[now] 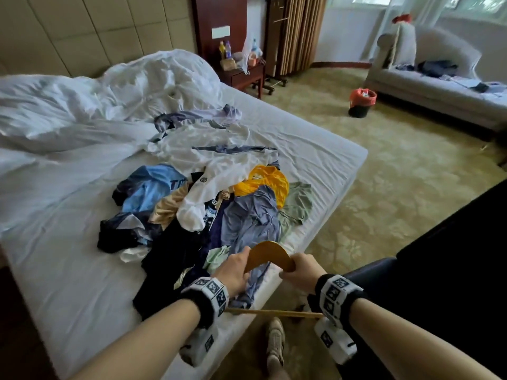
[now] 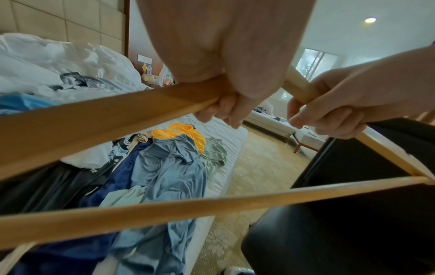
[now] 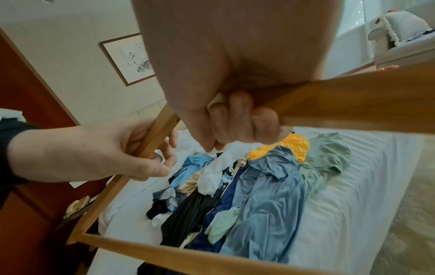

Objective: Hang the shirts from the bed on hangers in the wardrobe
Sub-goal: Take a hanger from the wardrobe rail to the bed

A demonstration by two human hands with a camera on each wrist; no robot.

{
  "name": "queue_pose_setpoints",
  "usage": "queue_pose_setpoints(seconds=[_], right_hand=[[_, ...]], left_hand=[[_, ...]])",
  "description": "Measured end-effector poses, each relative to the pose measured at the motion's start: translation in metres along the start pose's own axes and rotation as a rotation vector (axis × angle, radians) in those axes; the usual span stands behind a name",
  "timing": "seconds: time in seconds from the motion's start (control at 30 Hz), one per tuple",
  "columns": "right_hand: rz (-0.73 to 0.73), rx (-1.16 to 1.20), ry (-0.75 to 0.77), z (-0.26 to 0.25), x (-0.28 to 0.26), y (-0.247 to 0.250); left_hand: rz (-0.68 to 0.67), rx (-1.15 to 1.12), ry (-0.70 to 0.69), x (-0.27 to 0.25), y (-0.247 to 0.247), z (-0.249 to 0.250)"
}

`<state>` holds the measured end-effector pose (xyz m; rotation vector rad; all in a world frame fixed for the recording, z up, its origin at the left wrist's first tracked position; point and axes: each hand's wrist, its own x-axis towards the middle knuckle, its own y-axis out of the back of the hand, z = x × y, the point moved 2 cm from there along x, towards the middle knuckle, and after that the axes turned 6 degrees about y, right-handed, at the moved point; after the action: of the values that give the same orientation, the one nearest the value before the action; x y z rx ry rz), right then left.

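Both hands grip a wooden hanger (image 1: 270, 255) above the near edge of a bed (image 1: 315, 149) strewn with shirts (image 1: 208, 204).

The left hand (image 1: 233, 272) curls its fingers (image 2: 226, 109) round one sloping arm of the hanger; the right hand (image 1: 300, 272) wraps its fingers (image 3: 240, 119) round the other, the crossbar hanging below the wrists. A blue-grey shirt (image 1: 251, 218) lies directly under the hanger, beside yellow (image 1: 267, 182), pale green (image 1: 297, 204), white and black garments. A rumpled white duvet (image 1: 96, 105) fills the head of the bed.
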<state>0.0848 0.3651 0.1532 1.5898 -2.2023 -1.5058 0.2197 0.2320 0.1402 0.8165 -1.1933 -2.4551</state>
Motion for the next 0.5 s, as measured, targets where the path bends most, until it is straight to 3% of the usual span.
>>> queue_pose_setpoints(seconds=[0.3, 0.5], right_hand=[[-0.09, -0.059, 0.011, 0.02, 0.152, 0.103], [-0.14, -0.041, -0.038, 0.033, 0.228, 0.11]], left_hand=[[-0.062, -0.026, 0.105, 0.158, 0.047, 0.029], [-0.147, -0.053, 0.09, 0.235, 0.05, 0.01]])
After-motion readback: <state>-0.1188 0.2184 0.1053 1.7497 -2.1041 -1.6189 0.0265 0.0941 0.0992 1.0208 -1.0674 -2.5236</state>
